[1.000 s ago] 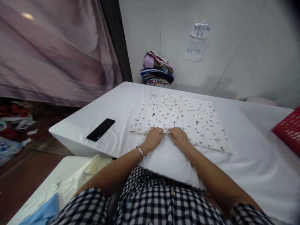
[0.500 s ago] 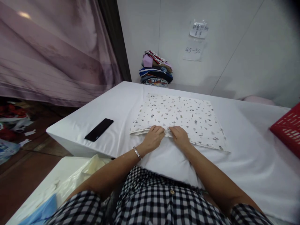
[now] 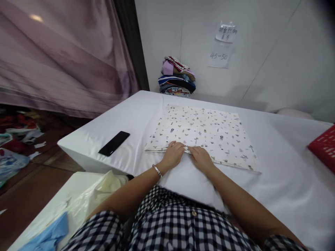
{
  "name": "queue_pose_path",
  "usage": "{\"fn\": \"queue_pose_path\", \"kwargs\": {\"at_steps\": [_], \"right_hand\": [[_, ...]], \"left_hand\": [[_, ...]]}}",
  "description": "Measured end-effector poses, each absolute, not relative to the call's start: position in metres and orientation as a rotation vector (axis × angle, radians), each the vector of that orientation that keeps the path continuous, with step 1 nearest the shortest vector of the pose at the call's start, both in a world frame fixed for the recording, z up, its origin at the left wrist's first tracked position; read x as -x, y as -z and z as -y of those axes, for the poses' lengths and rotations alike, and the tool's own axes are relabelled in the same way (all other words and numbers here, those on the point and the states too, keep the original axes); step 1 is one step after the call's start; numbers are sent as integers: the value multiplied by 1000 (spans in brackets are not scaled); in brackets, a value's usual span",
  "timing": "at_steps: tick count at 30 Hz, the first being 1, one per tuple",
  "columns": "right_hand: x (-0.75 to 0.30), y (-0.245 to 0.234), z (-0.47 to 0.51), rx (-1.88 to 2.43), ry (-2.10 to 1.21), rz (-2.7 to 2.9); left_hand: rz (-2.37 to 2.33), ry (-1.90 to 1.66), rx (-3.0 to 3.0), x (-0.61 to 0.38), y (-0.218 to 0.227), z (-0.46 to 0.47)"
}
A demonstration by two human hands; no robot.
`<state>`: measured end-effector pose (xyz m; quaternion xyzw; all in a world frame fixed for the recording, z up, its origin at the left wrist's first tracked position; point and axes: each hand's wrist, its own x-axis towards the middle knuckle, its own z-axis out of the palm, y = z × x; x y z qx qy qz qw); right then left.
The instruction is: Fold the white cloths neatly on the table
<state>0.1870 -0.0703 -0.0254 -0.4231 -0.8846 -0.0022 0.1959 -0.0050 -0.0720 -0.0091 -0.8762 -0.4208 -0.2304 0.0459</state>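
Note:
A white pillowcase [image 3: 206,134] printed with small dark motifs lies flat on the white-covered table [image 3: 282,188]. A plain white pillow [image 3: 190,183] rests between it and my body. My left hand [image 3: 173,154], with a bracelet at the wrist, and my right hand [image 3: 200,157] sit side by side at the pillowcase's near edge. Both have fingers curled and pinched on that edge, where the pillow's far end meets it.
A black phone [image 3: 114,143] lies on the table to the left. A stack of folded fabrics [image 3: 176,76] stands at the far wall under paper notes. A red basket [image 3: 323,148] is at the right edge. A crumpled plastic bag [image 3: 86,198] and blue cloth [image 3: 48,237] lie lower left.
My hands have drawn slightly closer together on the pillowcase's near edge. The view has shifted a little; nothing else moved.

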Motion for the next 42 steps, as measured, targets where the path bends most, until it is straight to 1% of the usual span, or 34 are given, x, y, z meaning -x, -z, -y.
{"fn": "queue_pose_path", "kwargs": {"at_steps": [4, 8, 20, 24, 31, 35, 39, 42], "right_hand": [[-187, 30, 66, 1190, 52, 2482], [-189, 31, 66, 1158, 100, 2481], [-190, 34, 67, 1146, 149, 2489], [-190, 35, 67, 1118, 163, 2469], [-188, 30, 70, 1081, 126, 2485], [-182, 26, 73, 1124, 110, 2527], [-180, 26, 75, 1150, 117, 2553], [-180, 27, 75, 1157, 116, 2551]], "left_hand": [[1279, 599, 2684, 9, 9, 76], [1376, 473, 2565, 24, 12, 76], [1686, 348, 2388, 99, 2, 83], [1749, 386, 2355, 119, 5, 82], [1571, 472, 2427, 138, 0, 86], [1569, 539, 2516, 146, 4, 90], [1693, 749, 2590, 151, 13, 91], [1876, 890, 2505, 154, 18, 92]]}}
